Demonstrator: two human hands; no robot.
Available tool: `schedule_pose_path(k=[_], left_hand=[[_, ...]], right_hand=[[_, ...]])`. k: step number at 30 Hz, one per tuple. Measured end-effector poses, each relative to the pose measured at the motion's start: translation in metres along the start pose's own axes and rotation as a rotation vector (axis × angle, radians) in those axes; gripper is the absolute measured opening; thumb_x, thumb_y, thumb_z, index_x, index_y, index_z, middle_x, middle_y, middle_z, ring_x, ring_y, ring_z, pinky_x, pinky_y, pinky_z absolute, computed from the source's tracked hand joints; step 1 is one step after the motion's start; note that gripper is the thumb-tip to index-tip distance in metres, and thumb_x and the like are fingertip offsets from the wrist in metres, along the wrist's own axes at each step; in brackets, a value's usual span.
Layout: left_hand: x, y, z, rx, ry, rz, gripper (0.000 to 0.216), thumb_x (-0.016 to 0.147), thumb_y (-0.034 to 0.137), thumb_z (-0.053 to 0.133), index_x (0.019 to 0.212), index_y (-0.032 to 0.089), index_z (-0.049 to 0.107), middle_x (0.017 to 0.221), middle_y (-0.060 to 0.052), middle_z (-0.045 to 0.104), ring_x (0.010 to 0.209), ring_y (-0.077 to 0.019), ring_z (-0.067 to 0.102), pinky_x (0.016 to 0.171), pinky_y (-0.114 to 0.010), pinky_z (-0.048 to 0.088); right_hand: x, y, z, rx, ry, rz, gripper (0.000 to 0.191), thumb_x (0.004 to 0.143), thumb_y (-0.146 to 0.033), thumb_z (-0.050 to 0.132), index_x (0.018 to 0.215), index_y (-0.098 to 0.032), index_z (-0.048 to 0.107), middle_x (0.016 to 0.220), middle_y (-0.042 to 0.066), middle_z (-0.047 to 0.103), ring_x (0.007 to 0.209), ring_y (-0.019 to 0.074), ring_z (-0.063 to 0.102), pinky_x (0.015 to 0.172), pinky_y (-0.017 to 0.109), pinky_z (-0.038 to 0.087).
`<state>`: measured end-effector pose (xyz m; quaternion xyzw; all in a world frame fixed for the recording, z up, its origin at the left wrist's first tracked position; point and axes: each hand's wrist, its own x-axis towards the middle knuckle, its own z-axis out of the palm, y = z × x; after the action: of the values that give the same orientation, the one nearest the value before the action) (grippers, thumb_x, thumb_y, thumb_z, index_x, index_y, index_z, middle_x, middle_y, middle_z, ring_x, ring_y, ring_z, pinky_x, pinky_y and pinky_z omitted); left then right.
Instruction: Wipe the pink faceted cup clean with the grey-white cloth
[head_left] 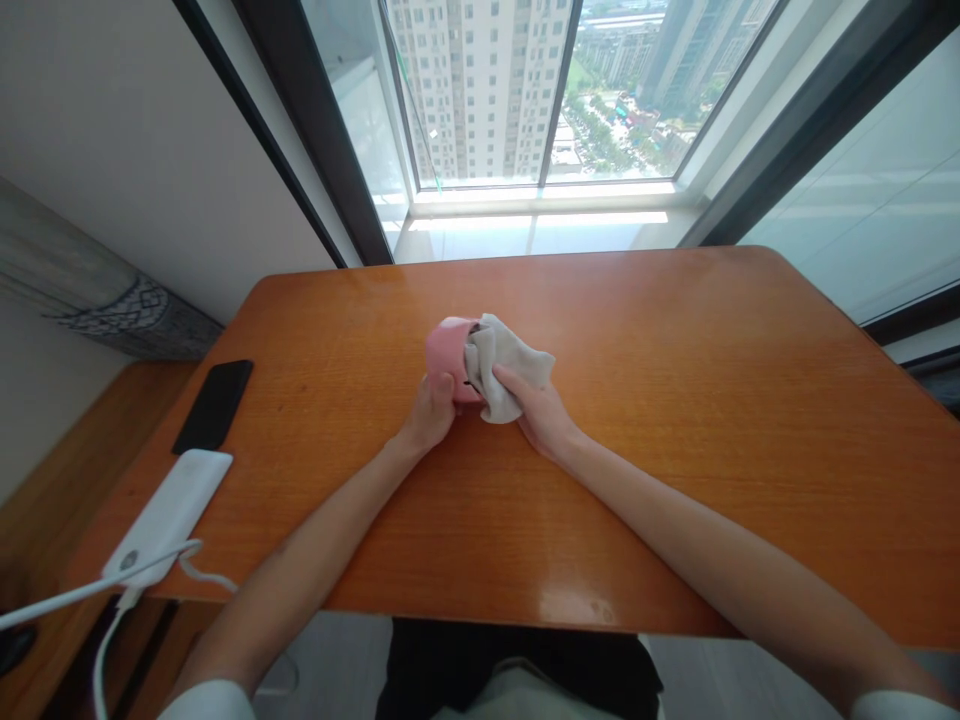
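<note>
left hand point(429, 412) clasping small pink cup point(448, 358), likely light, smooth, slippery; right hand point(541, 415) pinching soft, limp grey cloth point(504, 378) against it.

Bright daylight from the window point(525, 100) glares on the table point(675, 400); edges warp.

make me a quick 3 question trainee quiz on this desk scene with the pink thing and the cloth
1. True or false: the left hand holds the pink object.
2. What does the right hand press against the pink object? A) grey cloth B) sponge C) paper towel
3. Which lies nearer the window on the wooden table: the black phone or the white power bank?

Key
1. True
2. A
3. The black phone; the power bank, with a white cable plugged in, sits nearer the person.
</note>
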<state>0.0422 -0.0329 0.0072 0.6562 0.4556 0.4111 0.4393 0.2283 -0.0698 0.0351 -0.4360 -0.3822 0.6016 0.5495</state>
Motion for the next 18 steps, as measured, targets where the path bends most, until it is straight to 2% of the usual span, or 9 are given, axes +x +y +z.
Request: schedule_pose_path(k=[2, 5, 7, 8, 10, 12, 14, 16, 18], left_hand=[[-0.001, 0.013, -0.008, 0.161, -0.038, 0.116, 0.103, 0.087, 0.111, 0.038, 0.100, 0.018, 0.083, 0.079, -0.010, 0.079, 0.071, -0.0254, 0.070, 0.067, -0.038, 0.053], [-0.002, 0.041, -0.025, 0.349, -0.169, 0.200, 0.094, 0.088, 0.097, 0.066, 0.146, 0.024, 0.074, 0.119, -0.010, 0.087, 0.092, -0.0280, 0.079, 0.085, -0.038, 0.059], [-0.003, 0.055, -0.044, 0.454, -0.227, 0.246, 0.084, 0.099, 0.088, 0.061, 0.158, 0.028, 0.067, 0.134, -0.009, 0.085, 0.096, -0.0264, 0.080, 0.094, -0.038, 0.060], [-0.003, 0.057, -0.058, 0.489, -0.190, 0.255, 0.075, 0.107, 0.081, 0.052, 0.158, 0.028, 0.067, 0.141, -0.010, 0.083, 0.103, -0.0262, 0.081, 0.101, -0.039, 0.060], [-0.007, 0.055, -0.097, 0.664, 0.034, 0.218, 0.061, 0.111, 0.068, 0.052, 0.152, 0.027, 0.070, 0.146, -0.010, 0.081, 0.122, -0.0296, 0.078, 0.117, -0.045, 0.056], [-0.012, 0.043, -0.147, 0.856, 0.266, 0.069, 0.057, 0.109, 0.057, 0.058, 0.155, 0.023, 0.067, 0.151, -0.013, 0.077, 0.140, -0.0354, 0.070, 0.129, -0.053, 0.049], [-0.020, 0.025, -0.203, 1.005, 0.454, -0.211, 0.069, 0.105, 0.052, 0.064, 0.163, 0.014, 0.057, 0.165, -0.023, 0.065, 0.155, -0.0447, 0.059, 0.132, -0.064, 0.044], [-0.031, 0.006, -0.254, 1.084, 0.538, -0.499, 0.093, 0.102, 0.058, 0.069, 0.172, 0.004, 0.041, 0.175, -0.035, 0.050, 0.162, -0.0562, 0.047, 0.128, -0.078, 0.040], [-0.041, -0.011, -0.294, 1.117, 0.538, -0.678, 0.109, 0.099, 0.067, 0.070, 0.174, 0.000, 0.028, 0.178, -0.041, 0.040, 0.164, -0.0613, 0.041, 0.122, -0.085, 0.041]], right_hand=[[0.005, -0.003, -0.005, 0.009, 0.026, -0.005, 0.052, 0.076, -0.057, 0.097, 0.112, -0.023, 0.079, 0.110, 0.005, 0.087, 0.099, 0.0272, 0.080, 0.086, 0.040, 0.069], [0.012, -0.011, -0.017, -0.185, 0.078, -0.139, 0.033, 0.076, -0.045, 0.090, 0.095, -0.021, 0.079, 0.096, 0.004, 0.085, 0.086, 0.0240, 0.076, 0.078, 0.035, 0.064], [0.016, -0.020, -0.027, -0.335, 0.076, -0.226, 0.031, 0.079, -0.037, 0.082, 0.104, -0.019, 0.085, 0.102, 0.005, 0.088, 0.090, 0.0253, 0.077, 0.079, 0.035, 0.062], [0.018, -0.026, -0.032, -0.396, 0.070, -0.251, 0.038, 0.081, -0.034, 0.078, 0.114, -0.019, 0.087, 0.108, 0.006, 0.090, 0.093, 0.0262, 0.078, 0.078, 0.034, 0.061], [0.021, -0.040, -0.041, -0.540, 0.029, -0.297, 0.049, 0.083, -0.028, 0.072, 0.128, -0.019, 0.088, 0.118, 0.006, 0.091, 0.099, 0.0274, 0.081, 0.081, 0.033, 0.060], [0.023, -0.054, -0.047, -0.698, 0.006, -0.328, 0.050, 0.084, -0.024, 0.066, 0.127, -0.020, 0.090, 0.118, 0.006, 0.091, 0.099, 0.0273, 0.082, 0.080, 0.032, 0.058], [0.023, -0.067, -0.049, -0.907, -0.052, -0.330, 0.047, 0.084, -0.020, 0.063, 0.120, -0.019, 0.093, 0.112, 0.008, 0.092, 0.093, 0.0264, 0.082, 0.077, 0.030, 0.055], [0.020, -0.077, -0.047, -1.160, -0.093, -0.318, 0.040, 0.083, -0.017, 0.064, 0.110, -0.019, 0.094, 0.099, 0.009, 0.092, 0.084, 0.0255, 0.081, 0.072, 0.030, 0.049], [0.016, -0.083, -0.044, -1.365, -0.118, -0.304, 0.037, 0.084, -0.016, 0.065, 0.106, -0.021, 0.094, 0.091, 0.011, 0.091, 0.078, 0.0254, 0.080, 0.069, 0.031, 0.045]])
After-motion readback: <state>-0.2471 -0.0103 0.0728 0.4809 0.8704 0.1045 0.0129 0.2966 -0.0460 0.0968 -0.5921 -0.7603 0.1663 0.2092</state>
